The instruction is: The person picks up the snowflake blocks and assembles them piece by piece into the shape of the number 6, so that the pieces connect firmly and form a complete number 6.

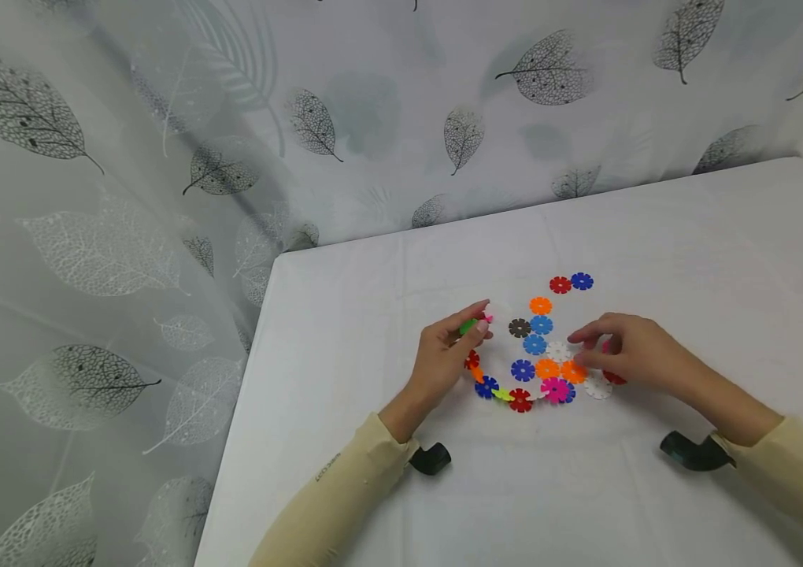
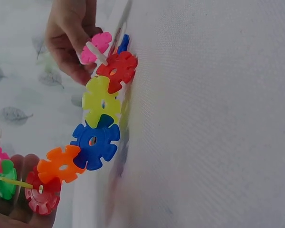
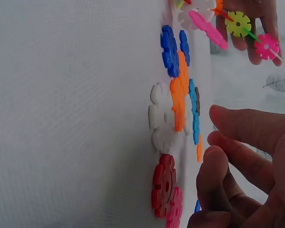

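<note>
My left hand point(image 1: 438, 351) holds one end of a chain of interlocking plastic flower discs, near its green disc point(image 2: 6, 179) and a pink one. From there the chain runs down through a red disc point(image 2: 42, 194), an orange disc point(image 2: 61, 164), a blue disc point(image 2: 96, 142) and a yellow-green disc point(image 2: 101, 100) to the table. A pink disc point(image 1: 554, 390) lies at the chain's near right part. My right hand point(image 1: 631, 350) hovers over loose discs, fingers bent and thumb apart, with nothing between them. Below it are a white disc point(image 3: 160, 116) and a dark red disc point(image 3: 163, 185).
Loose discs lie on the white table point(image 1: 345, 339), among them a brown disc point(image 1: 519, 328), light blue ones and an orange disc point(image 1: 540, 306). Farther back sit a red disc point(image 1: 560, 285) and a blue disc point(image 1: 582, 281). A leaf-print curtain point(image 1: 387, 118) hangs behind.
</note>
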The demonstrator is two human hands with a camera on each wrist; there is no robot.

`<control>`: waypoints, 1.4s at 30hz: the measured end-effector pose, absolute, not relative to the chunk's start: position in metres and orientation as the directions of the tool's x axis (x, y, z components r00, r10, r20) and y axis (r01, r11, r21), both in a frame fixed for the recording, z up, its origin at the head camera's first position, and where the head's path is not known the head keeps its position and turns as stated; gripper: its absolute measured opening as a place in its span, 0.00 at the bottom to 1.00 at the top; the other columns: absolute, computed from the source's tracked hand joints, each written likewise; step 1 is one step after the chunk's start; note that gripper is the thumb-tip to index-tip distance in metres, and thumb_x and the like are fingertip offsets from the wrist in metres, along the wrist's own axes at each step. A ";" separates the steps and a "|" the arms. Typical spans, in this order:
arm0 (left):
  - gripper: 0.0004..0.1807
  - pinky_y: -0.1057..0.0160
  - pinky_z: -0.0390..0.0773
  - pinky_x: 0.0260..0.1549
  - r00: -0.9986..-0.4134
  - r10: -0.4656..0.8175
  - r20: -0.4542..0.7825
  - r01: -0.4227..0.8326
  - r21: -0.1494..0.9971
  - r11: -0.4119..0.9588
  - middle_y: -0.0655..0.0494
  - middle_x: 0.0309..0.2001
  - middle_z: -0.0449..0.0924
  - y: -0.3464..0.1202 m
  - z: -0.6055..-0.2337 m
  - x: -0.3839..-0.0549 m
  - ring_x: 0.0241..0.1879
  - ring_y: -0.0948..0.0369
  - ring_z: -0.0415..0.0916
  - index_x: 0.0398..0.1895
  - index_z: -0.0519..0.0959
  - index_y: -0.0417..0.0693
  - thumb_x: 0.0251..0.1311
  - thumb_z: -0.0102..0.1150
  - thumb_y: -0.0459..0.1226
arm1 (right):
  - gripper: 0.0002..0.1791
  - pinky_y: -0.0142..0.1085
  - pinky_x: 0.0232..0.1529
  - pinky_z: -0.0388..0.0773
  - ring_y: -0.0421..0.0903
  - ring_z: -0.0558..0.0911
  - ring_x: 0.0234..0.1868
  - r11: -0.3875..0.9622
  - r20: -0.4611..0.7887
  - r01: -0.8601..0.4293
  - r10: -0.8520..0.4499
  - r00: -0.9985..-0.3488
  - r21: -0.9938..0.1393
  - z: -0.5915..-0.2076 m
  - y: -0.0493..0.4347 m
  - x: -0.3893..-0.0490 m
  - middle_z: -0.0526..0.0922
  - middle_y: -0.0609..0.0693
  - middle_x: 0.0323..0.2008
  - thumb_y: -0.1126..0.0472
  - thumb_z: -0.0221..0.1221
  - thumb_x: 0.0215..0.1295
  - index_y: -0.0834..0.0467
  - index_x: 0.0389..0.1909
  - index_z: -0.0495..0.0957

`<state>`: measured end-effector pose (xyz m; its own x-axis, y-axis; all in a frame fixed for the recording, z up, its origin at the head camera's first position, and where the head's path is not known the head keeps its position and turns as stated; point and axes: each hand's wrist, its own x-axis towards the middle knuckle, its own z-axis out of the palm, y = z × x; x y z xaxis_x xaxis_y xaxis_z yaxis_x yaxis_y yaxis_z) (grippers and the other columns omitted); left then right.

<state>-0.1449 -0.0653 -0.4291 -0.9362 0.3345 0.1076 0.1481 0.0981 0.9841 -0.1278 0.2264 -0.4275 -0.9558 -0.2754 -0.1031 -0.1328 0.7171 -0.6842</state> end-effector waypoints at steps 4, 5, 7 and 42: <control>0.22 0.59 0.80 0.53 -0.943 0.317 0.097 0.123 0.990 0.063 0.40 0.56 0.81 -0.065 -0.429 -0.145 0.51 0.53 0.82 0.69 0.75 0.49 0.74 0.55 0.34 | 0.28 0.35 0.24 0.77 0.45 0.77 0.32 0.743 -0.117 -0.152 -0.297 -0.948 -0.652 -0.429 0.226 -0.126 0.82 0.47 0.35 0.52 0.79 0.47 0.59 0.49 0.85; 0.21 0.59 0.80 0.52 -0.945 0.314 0.095 0.118 0.991 0.057 0.39 0.56 0.81 -0.066 -0.429 -0.145 0.51 0.52 0.82 0.69 0.76 0.49 0.74 0.55 0.34 | 0.28 0.35 0.24 0.76 0.45 0.77 0.32 0.748 -0.126 -0.149 -0.297 -0.947 -0.646 -0.429 0.226 -0.125 0.82 0.46 0.35 0.52 0.79 0.47 0.59 0.48 0.85; 0.21 0.58 0.81 0.52 -0.946 0.311 0.093 0.112 0.993 0.045 0.39 0.56 0.81 -0.066 -0.430 -0.146 0.51 0.50 0.82 0.68 0.76 0.49 0.74 0.55 0.34 | 0.28 0.36 0.26 0.76 0.46 0.77 0.33 0.755 -0.143 -0.142 -0.300 -0.943 -0.641 -0.430 0.225 -0.124 0.83 0.46 0.36 0.50 0.80 0.46 0.58 0.47 0.86; 0.24 0.56 0.80 0.53 -0.918 0.376 0.126 0.128 0.992 -0.018 0.43 0.62 0.77 -0.061 -0.427 -0.140 0.53 0.52 0.82 0.71 0.72 0.47 0.74 0.54 0.32 | 0.20 0.38 0.26 0.79 0.55 0.83 0.25 0.445 0.058 -0.169 -0.254 -0.966 -0.880 -0.395 0.194 -0.133 0.86 0.59 0.40 0.54 0.64 0.70 0.56 0.60 0.80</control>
<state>-0.1400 -0.0611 -0.4266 -0.9180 0.3762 0.1256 0.1284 -0.0177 0.9916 -0.1327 0.1937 -0.3949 -0.9656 -0.2535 0.0578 -0.1694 0.4446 -0.8796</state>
